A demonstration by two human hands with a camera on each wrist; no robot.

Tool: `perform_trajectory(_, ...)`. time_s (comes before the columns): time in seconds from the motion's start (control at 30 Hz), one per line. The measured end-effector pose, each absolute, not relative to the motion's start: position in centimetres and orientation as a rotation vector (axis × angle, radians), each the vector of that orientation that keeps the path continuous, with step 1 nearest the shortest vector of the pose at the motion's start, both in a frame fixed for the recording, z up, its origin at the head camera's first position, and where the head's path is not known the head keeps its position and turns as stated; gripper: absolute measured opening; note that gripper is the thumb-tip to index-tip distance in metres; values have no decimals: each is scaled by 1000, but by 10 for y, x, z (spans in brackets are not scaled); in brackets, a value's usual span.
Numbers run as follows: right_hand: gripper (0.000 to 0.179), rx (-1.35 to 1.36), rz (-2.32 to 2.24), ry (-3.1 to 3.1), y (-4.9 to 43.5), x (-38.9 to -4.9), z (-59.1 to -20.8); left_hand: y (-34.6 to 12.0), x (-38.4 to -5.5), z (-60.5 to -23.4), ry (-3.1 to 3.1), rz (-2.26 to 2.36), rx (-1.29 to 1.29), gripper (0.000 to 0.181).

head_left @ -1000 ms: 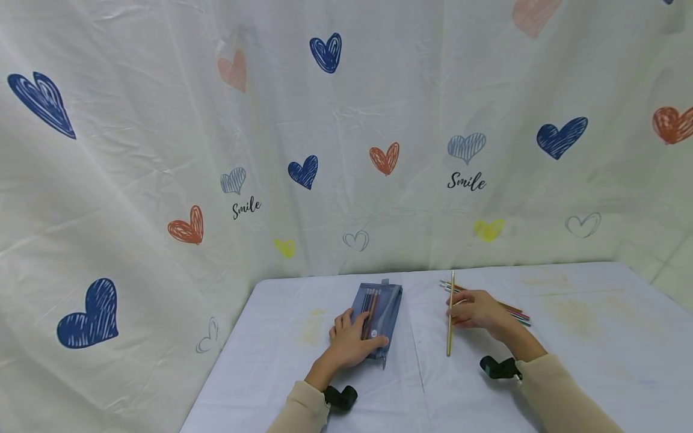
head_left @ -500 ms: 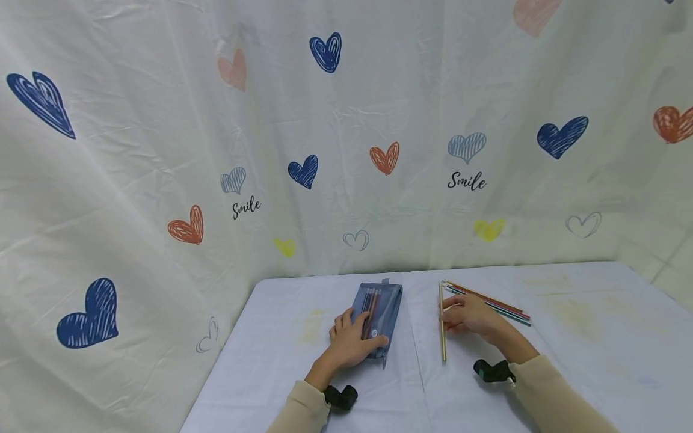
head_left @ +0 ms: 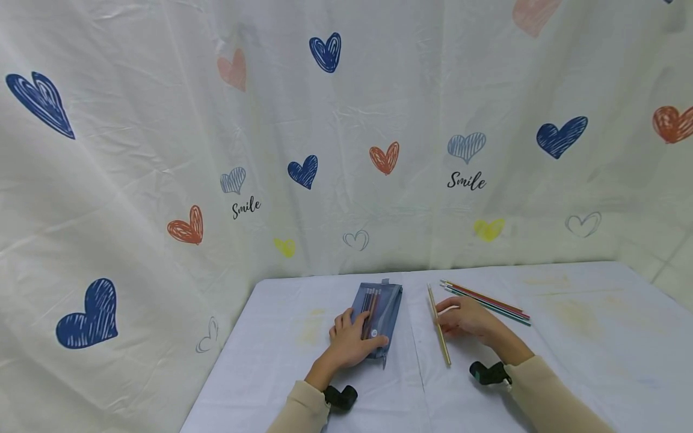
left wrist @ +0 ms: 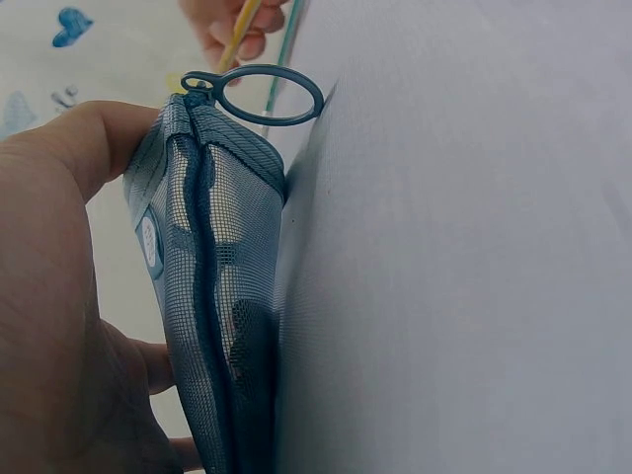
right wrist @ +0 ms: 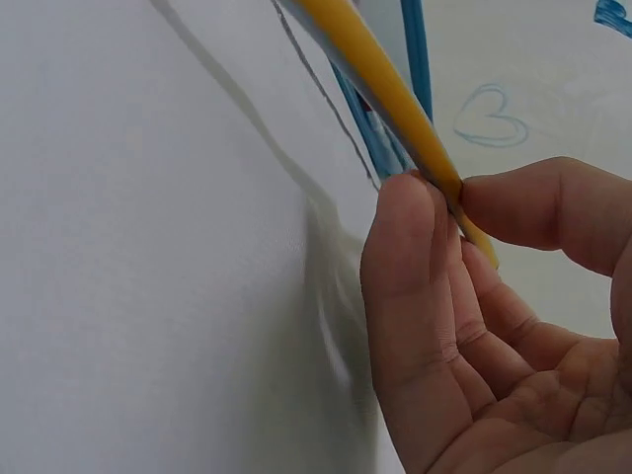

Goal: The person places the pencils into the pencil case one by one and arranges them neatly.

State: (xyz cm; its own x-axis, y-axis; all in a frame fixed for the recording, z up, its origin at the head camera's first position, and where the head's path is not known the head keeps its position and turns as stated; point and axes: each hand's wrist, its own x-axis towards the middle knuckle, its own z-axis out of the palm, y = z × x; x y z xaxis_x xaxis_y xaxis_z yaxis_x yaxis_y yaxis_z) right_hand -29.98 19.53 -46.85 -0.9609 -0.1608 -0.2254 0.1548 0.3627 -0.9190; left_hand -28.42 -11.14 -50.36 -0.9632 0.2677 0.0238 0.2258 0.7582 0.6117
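A blue mesh pencil case (head_left: 392,304) lies on the table, several pencils (head_left: 375,299) showing through its top face. My left hand (head_left: 349,346) rests on the case with fingers spread across it and the thumb at its near end. The zipper and ring pull (left wrist: 272,96) face the left wrist camera. Between thumb and fingers, my right hand (head_left: 468,319) pinches a yellow pencil (head_left: 440,331), tilted, to the right of the case. Past that hand lie several coloured pencils (head_left: 489,302) in a loose bundle, red and green among them.
A white cloth (head_left: 260,361) covers the table, with a crease running between case and yellow pencil. A white curtain (head_left: 411,90) printed with hearts hangs behind the far edge. Dark wrist cameras (head_left: 341,398) sit near both cuffs.
My right hand has moved left and slightly nearer with the yellow pencil, whose far end now leans left. The loose pencils are more uncovered. My left hand and the case stay put.
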Motion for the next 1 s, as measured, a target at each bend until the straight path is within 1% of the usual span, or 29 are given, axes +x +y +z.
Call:
perform_trajectory(0.53, 36, -12, -1626, 2302, 183, -299, -472, -111, -284, -504, 2891, 985, 401, 87)
perform_trajectory(1.0, 40, -56, -1633, 2286, 167, -293, -473, -111, -283, -503, 2890, 984, 396, 86)
